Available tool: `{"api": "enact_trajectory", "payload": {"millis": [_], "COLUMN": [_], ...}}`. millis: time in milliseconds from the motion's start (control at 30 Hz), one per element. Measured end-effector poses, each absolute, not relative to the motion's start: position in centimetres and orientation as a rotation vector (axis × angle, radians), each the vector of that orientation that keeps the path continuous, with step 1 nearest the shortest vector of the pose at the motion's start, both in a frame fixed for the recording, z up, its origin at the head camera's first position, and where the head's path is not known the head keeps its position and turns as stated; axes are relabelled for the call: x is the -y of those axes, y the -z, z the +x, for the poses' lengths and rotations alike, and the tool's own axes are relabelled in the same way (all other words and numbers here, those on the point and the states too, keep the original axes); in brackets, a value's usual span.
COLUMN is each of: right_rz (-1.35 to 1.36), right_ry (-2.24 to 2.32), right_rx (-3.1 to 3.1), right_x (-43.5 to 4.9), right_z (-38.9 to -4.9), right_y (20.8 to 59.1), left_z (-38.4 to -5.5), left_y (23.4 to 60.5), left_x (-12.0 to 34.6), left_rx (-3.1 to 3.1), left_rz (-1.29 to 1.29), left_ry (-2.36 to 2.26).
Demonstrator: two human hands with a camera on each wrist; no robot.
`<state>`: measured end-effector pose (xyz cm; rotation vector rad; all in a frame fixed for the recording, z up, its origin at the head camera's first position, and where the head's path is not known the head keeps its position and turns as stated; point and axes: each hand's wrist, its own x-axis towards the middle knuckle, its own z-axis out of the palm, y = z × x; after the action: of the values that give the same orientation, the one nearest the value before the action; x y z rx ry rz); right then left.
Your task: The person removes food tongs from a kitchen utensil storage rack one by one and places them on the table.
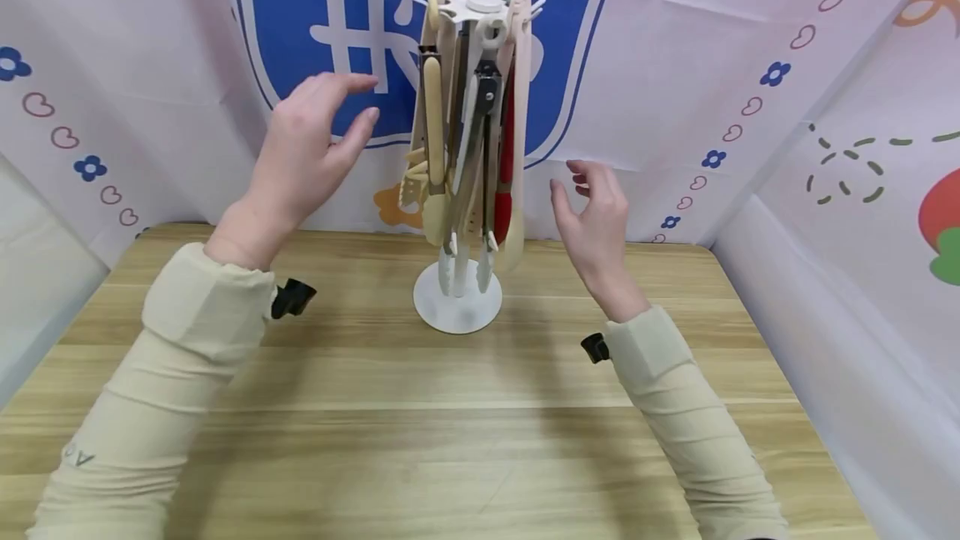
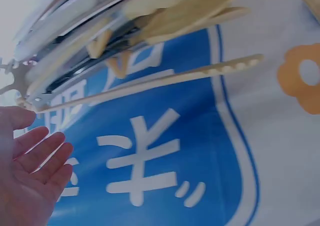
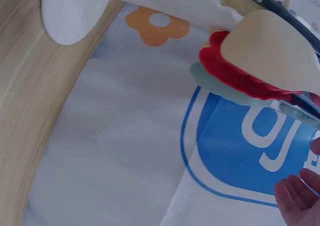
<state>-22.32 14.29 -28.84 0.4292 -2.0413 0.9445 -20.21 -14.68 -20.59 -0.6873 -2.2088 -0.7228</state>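
A white utensil stand (image 1: 457, 307) rises from a round base near the table's back edge. Several kitchen utensils hang from its top hooks (image 1: 483, 2), among them tongs (image 1: 487, 98) with a black joint and a red-ended utensil (image 1: 504, 207). My left hand (image 1: 307, 136) is raised left of the stand, thumb and fingers apart, with nothing in it. In the left wrist view, a thin beige utensil (image 2: 165, 80) hangs nearest its fingertips. Lower on the right, my right hand (image 1: 596, 219) is also bare, fingers loosely bent. The right wrist view shows a wide cream utensil head (image 3: 270, 50) overlapping a red one (image 3: 230, 70).
The stand is on a wood-grain table (image 1: 420, 440). Close behind it hangs a white cloth (image 1: 660, 48) with a blue printed emblem, and another printed cloth (image 1: 862, 215) borders the right side. Each sleeve (image 1: 202, 307) has a black device (image 1: 294, 298) at the wrist.
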Motion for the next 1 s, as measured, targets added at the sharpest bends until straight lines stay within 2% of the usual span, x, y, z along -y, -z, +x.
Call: {"api": "enact_trajectory", "payload": {"millis": [567,1000], "right_rz": [0.488,0.567], "right_ry": [-0.994,-1.035], "right_rx": [1.957,1.883], "right_x": [-11.8,-10.2], "right_z": [-19.9,-18.5], "right_y": [26.2,24.7], "left_z": [-20.1,-19.9], "left_y": [17.9,15.4], "left_x": [12.8,11.3], "left_rx": [1.915,1.875], "left_rz": [-0.870,-0.907], "left_ry": [0.630,0.631]}}
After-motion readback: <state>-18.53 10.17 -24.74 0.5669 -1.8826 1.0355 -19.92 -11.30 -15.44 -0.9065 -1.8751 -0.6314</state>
